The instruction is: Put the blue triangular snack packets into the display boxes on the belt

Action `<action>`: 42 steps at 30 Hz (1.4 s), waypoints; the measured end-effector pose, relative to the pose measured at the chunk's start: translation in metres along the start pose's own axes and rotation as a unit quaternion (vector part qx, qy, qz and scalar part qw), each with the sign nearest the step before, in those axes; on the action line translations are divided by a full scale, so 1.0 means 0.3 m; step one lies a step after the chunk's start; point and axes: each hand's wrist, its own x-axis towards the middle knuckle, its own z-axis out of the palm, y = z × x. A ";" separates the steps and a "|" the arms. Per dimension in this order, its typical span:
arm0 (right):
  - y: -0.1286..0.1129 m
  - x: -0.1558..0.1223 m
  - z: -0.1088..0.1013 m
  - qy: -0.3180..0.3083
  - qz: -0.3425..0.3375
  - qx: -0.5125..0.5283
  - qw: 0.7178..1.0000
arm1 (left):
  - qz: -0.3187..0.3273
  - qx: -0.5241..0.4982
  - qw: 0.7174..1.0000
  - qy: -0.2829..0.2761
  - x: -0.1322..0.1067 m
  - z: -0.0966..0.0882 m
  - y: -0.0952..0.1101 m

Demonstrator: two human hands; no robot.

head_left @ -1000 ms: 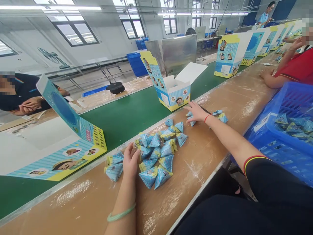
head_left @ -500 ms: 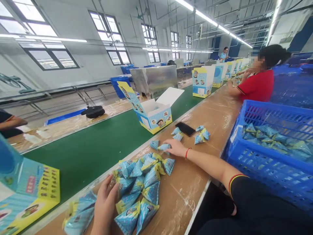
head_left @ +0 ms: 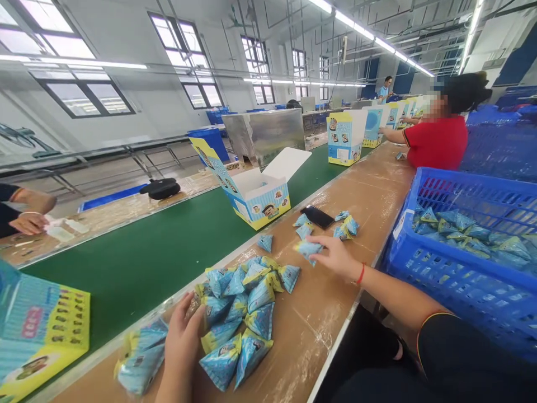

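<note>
My right hand, with a red string at the wrist, is closed on a blue-and-yellow pyramid-shaped snack packet just above the brown tabletop. On the left, my left hand rests against the near-left side of a pile of similar packets, thumb and fingers apart, apparently holding nothing. More packets lie on its other side. A single packet sits near the belt's edge. Beyond my right hand, a few packets lie around a black phone.
A green conveyor belt runs alongside the table, carrying an open printed carton, another at lower left and several farther off. A blue crate of packets stands at right. A co-worker in red sits beyond; another person's hand shows at left.
My right hand has lifted a packet from beside the single one and moved it to the right. My left hand stays by the pile. The cartons have shifted slightly left along the belt.
</note>
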 end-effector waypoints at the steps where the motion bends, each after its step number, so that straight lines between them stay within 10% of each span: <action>1: 0.007 -0.025 -0.013 -0.009 0.003 0.000 1.000 | 0.004 0.003 1.000 0.009 -0.006 0.005 0.001; 11: 0.054 -0.206 -0.093 -0.162 -0.043 -0.182 0.969 | 0.043 0.041 0.998 0.032 -0.046 0.040 0.004; 15: -0.052 -0.116 0.007 -0.160 -0.113 -0.217 0.956 | 0.044 0.035 0.998 0.030 -0.046 0.043 0.000; 21: -0.166 0.077 0.210 -0.299 -0.018 -0.314 0.901 | 0.042 0.024 0.999 0.022 -0.043 0.047 -0.008; 29: -0.266 0.037 -0.022 -0.050 -0.151 -0.119 0.980 | 0.021 -0.014 1.000 0.018 -0.043 0.038 -0.014; 42: -0.065 -0.194 -0.040 -0.207 -0.099 -0.211 0.950 | 0.030 -0.026 0.999 0.018 -0.043 0.033 -0.016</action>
